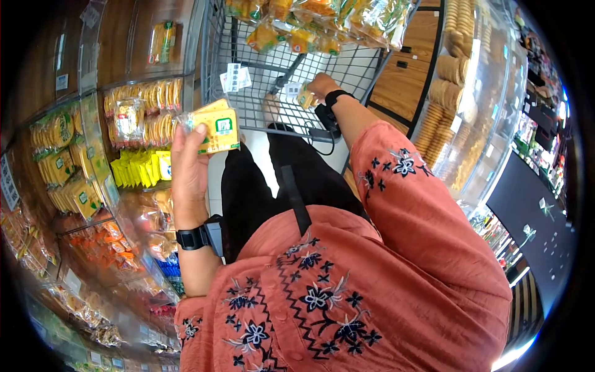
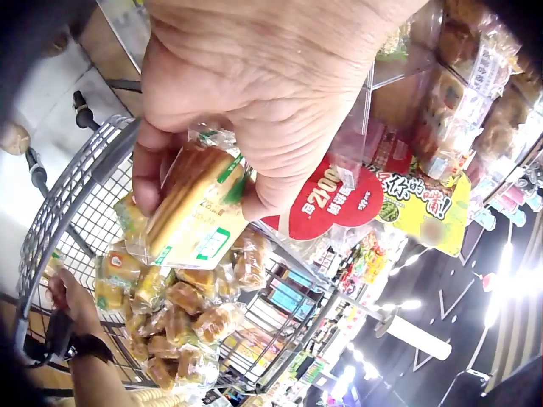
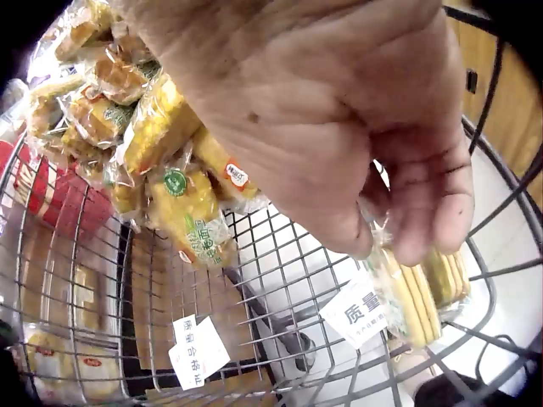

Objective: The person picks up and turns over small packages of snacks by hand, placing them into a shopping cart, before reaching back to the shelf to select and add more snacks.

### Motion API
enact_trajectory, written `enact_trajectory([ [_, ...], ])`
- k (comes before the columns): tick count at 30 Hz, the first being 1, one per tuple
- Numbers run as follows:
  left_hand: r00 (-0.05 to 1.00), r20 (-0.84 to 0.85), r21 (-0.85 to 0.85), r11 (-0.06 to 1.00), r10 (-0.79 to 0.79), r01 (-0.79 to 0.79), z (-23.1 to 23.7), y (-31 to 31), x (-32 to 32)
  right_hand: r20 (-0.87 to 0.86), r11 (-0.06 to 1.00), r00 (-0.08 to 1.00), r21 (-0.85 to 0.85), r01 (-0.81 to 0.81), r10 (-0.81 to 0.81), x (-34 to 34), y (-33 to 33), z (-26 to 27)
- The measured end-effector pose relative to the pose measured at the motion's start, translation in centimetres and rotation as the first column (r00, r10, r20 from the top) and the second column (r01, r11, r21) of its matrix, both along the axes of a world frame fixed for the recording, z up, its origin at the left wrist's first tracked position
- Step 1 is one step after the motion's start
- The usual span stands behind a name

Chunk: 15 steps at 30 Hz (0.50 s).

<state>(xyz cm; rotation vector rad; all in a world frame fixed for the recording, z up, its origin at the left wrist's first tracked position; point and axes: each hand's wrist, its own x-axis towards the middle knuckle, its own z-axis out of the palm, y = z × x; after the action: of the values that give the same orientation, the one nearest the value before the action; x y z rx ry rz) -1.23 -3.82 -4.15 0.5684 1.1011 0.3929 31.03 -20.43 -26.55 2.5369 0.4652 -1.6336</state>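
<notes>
My left hand (image 1: 189, 162) grips wrapped square crackers (image 1: 218, 129) with green labels, thumb across the front, left of the shopping cart (image 1: 248, 115). In the left wrist view the same crackers (image 2: 199, 216) sit between thumb and fingers, a stack in clear film. Inside the cart, near its corner, my right hand (image 1: 323, 87) pinches the top of small wrapped cracker packs (image 3: 411, 297). These packs stand on edge beside a printed white paper slip (image 3: 355, 312). Many wrapped yellow bread pieces (image 3: 188, 208) lie heaped at the cart's far side.
Another paper slip (image 3: 199, 352) lies on the cart's wire mesh. Shelf bins at the left hold wrapped round biscuits (image 1: 145, 111), yellow packets (image 1: 141, 167) and more square cracker packs (image 1: 77, 195). Clear bins of stacked biscuits (image 1: 437, 124) stand at the right.
</notes>
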Motion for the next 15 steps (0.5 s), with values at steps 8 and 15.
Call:
enact_trajectory([
  [8,1.0,-0.012,-0.02,0.999,0.026,-0.026,-0.5,0.2,-0.3,0.124,0.965,0.963,0.076,-0.25,0.239,-2.2,-1.3,-2.7],
  [15,1.0,-0.003,-0.011,1.0,0.016,-0.016,-0.5,0.2,-0.9,-0.043,0.982,0.981,0.034,0.188,-0.187,-2.2,-0.6,-3.9],
])
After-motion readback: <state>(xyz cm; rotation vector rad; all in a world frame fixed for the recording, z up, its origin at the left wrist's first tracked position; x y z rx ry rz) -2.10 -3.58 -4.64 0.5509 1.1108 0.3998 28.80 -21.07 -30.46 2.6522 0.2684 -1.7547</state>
